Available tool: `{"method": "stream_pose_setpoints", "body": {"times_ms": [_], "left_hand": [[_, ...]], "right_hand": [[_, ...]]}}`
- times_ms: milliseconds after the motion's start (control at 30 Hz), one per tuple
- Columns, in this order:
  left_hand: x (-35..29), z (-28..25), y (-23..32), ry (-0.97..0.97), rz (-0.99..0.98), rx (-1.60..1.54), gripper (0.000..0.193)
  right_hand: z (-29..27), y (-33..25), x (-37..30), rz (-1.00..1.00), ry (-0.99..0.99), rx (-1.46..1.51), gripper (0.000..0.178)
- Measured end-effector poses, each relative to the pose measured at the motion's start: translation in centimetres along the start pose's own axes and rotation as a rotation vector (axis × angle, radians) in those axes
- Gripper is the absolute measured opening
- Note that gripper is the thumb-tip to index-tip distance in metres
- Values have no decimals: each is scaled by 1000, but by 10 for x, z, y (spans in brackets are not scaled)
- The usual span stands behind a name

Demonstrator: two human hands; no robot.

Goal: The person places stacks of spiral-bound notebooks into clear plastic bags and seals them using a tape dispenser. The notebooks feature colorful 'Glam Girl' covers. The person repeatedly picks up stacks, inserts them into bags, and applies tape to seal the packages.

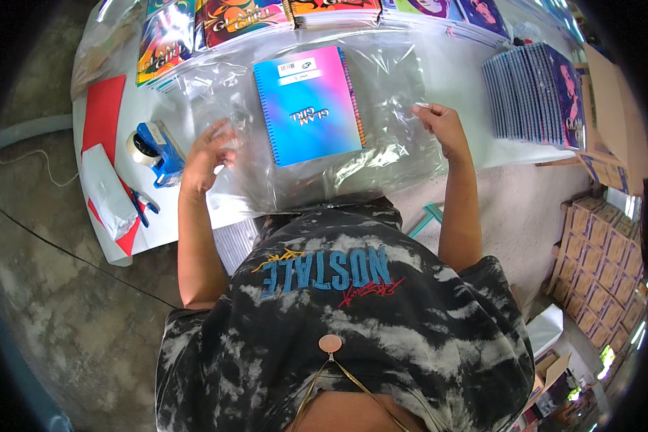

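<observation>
One blue notebook (306, 137) lies long-ways, pointing away. The right hand (443, 128) pinches clear plastic (392, 137); whether the left hand (207, 155) grips, I can't tell.

Your bare left hand (204, 157) has its fingers (216, 131) loosely curled and parted; your bare right hand (443, 128) pinches, well apart, its bare forearm (461, 201) reaching forward.
</observation>
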State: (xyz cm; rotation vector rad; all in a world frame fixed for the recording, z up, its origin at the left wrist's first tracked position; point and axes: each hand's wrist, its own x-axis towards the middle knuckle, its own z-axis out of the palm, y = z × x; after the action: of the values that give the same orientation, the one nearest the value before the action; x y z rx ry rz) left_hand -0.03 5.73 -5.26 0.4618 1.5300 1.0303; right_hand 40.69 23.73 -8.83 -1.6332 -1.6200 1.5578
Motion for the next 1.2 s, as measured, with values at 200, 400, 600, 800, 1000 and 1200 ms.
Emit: {"method": "stream_pose_setpoints", "body": {"times_ms": [200, 400, 600, 800, 1000, 1200], "left_hand": [[-14, 3, 15, -32, 173, 210, 21], [-6, 18, 14, -132, 446, 262, 18], [13, 55, 12, -211, 577, 207, 17], [30, 114, -24, 37, 699, 685, 23], [30, 121, -19, -165, 499, 866, 63], [79, 41, 66, 319, 803, 934, 64]], "right_hand": [[-4, -32, -9, 13, -23, 39, 32], [11, -70, -12, -7, -326, 77, 29], [62, -71, 9, -367, -285, 76, 18], [154, -62, -8, -327, -258, 368, 18], [171, -64, -9, -732, -95, -99, 28], [174, -66, -10, -766, 25, -603, 23]]}}
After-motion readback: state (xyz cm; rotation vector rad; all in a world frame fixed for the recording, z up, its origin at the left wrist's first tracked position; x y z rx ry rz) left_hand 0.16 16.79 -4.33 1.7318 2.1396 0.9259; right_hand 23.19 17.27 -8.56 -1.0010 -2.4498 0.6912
